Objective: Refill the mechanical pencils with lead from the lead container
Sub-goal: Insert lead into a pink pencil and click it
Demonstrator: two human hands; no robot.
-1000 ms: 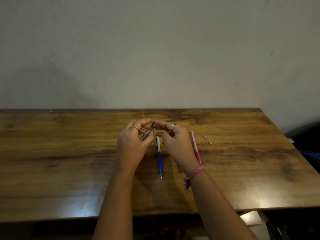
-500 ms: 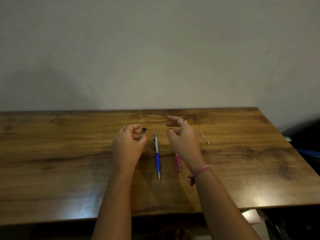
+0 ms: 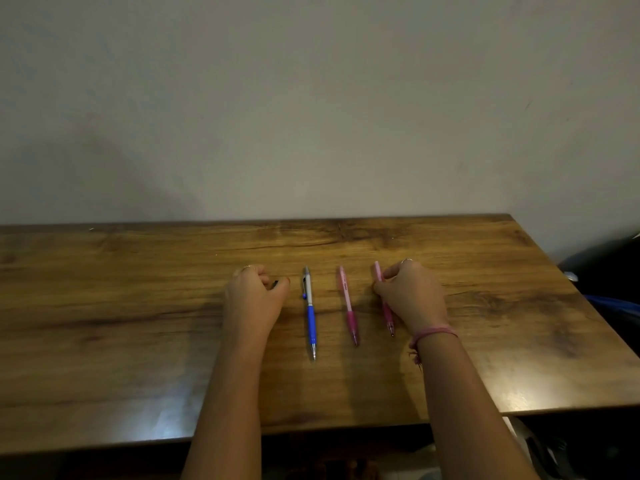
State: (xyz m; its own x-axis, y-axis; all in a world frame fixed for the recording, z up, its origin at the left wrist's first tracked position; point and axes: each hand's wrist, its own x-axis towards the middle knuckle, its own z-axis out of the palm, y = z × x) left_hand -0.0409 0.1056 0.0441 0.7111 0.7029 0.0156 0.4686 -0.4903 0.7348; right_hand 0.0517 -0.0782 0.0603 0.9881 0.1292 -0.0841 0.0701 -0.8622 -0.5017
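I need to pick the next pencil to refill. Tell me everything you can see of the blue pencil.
The blue pencil lies flat on the table, metal tip toward the person, cap end away. Its upper barrel is silver-grey with a clip and a small blue knob on the side; the lower grip is blue, seemingly plastic. It lies between the left hand and a pink pencil, and nothing touches it.

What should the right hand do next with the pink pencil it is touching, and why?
Probably lift it. The right hand curls its fingers round the outer pink pencil, which lies flat on the table, while the left hand holds a small dark item, likely the lead container. Bringing pencil to container would let refilling start.
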